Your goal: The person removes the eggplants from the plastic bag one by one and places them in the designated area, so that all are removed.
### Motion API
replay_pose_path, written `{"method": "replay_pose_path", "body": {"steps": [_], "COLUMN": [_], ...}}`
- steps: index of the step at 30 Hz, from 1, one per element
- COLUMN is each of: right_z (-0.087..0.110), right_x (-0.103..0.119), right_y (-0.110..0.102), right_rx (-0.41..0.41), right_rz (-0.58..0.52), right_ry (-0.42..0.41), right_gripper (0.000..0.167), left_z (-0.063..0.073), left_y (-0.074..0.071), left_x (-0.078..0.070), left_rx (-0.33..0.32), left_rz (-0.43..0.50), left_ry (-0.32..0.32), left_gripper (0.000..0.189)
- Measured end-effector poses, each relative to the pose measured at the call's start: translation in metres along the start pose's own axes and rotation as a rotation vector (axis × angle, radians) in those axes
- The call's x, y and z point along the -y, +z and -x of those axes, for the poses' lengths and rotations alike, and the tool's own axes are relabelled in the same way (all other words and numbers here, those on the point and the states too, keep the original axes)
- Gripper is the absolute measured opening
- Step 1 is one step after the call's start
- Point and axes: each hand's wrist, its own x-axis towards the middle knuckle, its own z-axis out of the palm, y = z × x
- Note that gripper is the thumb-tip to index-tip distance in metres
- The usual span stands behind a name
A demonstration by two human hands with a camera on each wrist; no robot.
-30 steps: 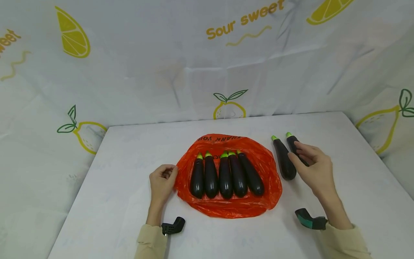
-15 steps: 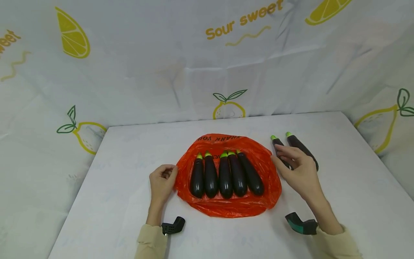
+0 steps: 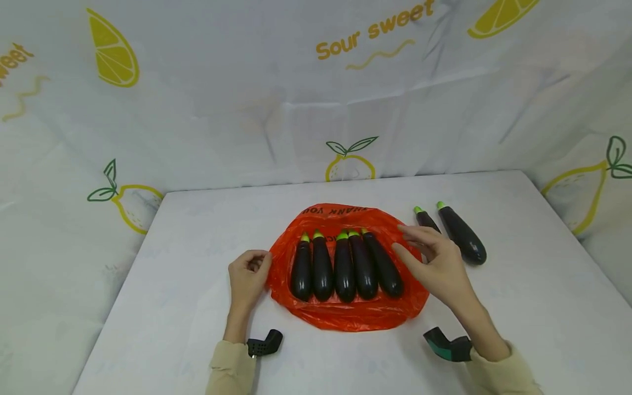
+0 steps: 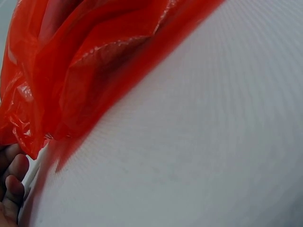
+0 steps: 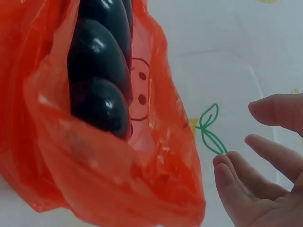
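Observation:
A red plastic bag [image 3: 340, 321] lies spread wide in the middle of the table, with several eggplants [image 3: 344, 269] side by side in it, green stem ends pointing away. My left hand [image 3: 248, 277] pinches the bag's left edge; in the left wrist view its curled fingers [image 4: 18, 165] meet the red film. Over the bag's right side is my right hand [image 3: 436, 269], fingers parted and holding nothing, as the right wrist view also shows. Beyond it, one eggplant [image 3: 427, 218] is partly hidden behind the hand, and a second eggplant [image 3: 461, 233] lies fully in sight.
A white cloth-covered table [image 3: 197, 230] carries everything. Behind it hangs a white curtain [image 3: 222, 109] printed with lemons and lettering. Each wrist wears a small black camera, such as the left camera [image 3: 265, 344].
My right hand has moved left, away from the two loose eggplants and over the bag's right edge, carrying nothing. My left hand and the eggplants have stayed put.

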Motion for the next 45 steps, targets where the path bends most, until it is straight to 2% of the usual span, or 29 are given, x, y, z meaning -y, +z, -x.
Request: {"method": "replay_pose_path", "body": {"steps": [4, 10, 17, 23, 26, 30, 33, 36, 43, 45], "right_z": [-0.001, 0.001, 0.002, 0.003, 0.004, 0.004, 0.004, 0.003, 0.002, 0.002], "right_x": [0.003, 0.001, -0.004, -0.009, -0.011, -0.011, -0.012, -0.015, -0.019, -0.02], "right_y": [0.006, 0.017, 0.026, 0.033, 0.035, 0.035, 0.036, 0.037, 0.039, 0.04], "right_rx": [0.016, 0.051, 0.093, 0.095, 0.098, 0.11, 0.12, 0.124, 0.14, 0.145], "right_rz": [0.011, 0.007, 0.001, 0.057, 0.086, 0.115, 0.145, 0.18, 0.224, 0.228], "right_ry": [0.006, -0.032, 0.015, 0.036, 0.042, 0.062, 0.075, 0.085, 0.106, 0.112], "right_gripper": [0.038, 0.039, 0.039, 0.038, 0.037, 0.037, 0.039, 0.04, 0.043, 0.044], "left_z": [-0.001, -0.001, 0.0, 0.002, 0.002, 0.003, 0.004, 0.003, -0.001, -0.001], "left_y": [0.0, 0.0, 0.0, 0.001, 0.001, -0.001, -0.002, -0.002, 0.003, 0.002], "left_x": [0.001, 0.003, 0.004, 0.004, -0.002, -0.02, -0.03, -0.032, -0.001, 0.001], "left_rx": [0.0, -0.004, -0.008, -0.024, -0.03, -0.026, -0.027, -0.032, -0.029, -0.025], "left_rz": [-0.001, -0.017, -0.002, -0.014, -0.022, -0.002, -0.003, -0.007, -0.003, -0.003], "left_ry": [0.0, 0.001, -0.003, -0.026, -0.041, -0.051, -0.025, -0.011, -0.024, -0.017], "left_gripper": [0.005, 0.006, 0.005, 0.005, 0.004, 0.005, 0.006, 0.005, 0.005, 0.005]}}
